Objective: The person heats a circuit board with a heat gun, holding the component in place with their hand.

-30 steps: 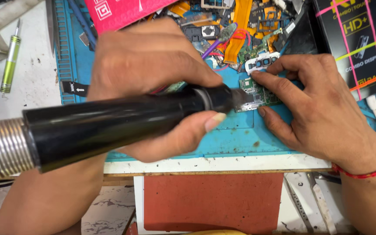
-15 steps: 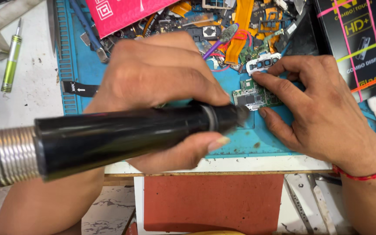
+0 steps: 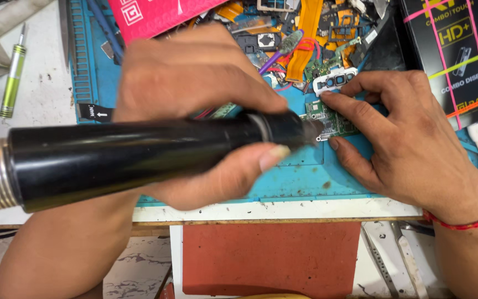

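One circuit board, one hot-air wand, two hands

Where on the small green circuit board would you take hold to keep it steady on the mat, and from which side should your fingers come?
Pinch the green circuit board by its bare right-hand edges, coming from the right as the right hand does. It lies flat on the blue mat, and the black tool in the left hand crowds its left end.
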